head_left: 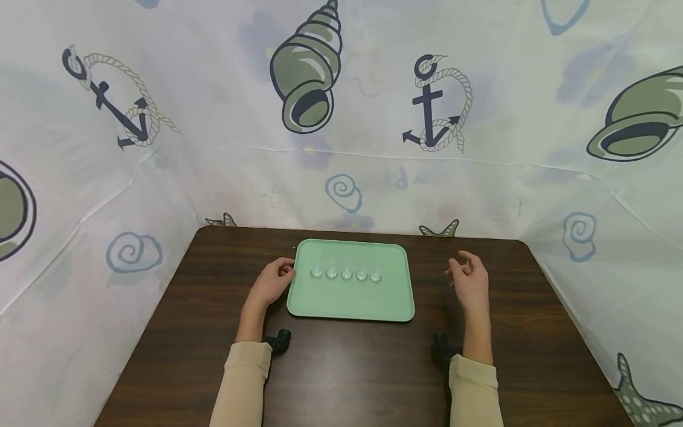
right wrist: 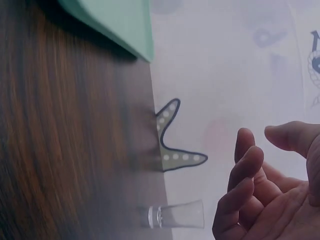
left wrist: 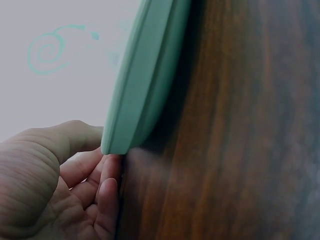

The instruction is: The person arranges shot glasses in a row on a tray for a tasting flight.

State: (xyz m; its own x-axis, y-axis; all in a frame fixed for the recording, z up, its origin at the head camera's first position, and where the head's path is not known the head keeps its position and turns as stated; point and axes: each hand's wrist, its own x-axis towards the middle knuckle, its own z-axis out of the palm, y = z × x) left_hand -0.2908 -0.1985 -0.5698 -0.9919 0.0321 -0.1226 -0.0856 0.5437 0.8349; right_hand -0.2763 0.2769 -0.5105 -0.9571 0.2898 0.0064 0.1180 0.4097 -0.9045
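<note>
A pale green rectangular tray (head_left: 347,302) lies on the dark wooden table, bearing a row of several small clear glasses (head_left: 347,273). At its left edge my left hand (head_left: 271,282) pinches the rim, and the left wrist view shows the thumb on the upper side of the tray wall (left wrist: 145,75) and curled fingers (left wrist: 107,195) below the rim. My right hand (head_left: 469,283) hovers over the table to the right of the tray, fingers loosely bent and holding nothing. One more small clear glass (right wrist: 180,215) stands on the table near it in the right wrist view.
The brown table (head_left: 341,373) runs around the tray on all sides. White cloth (head_left: 373,196) printed with shells, anchors and starfish hangs behind the table and along both sides. Dark wrist cameras (head_left: 280,341) sit at both cuffs.
</note>
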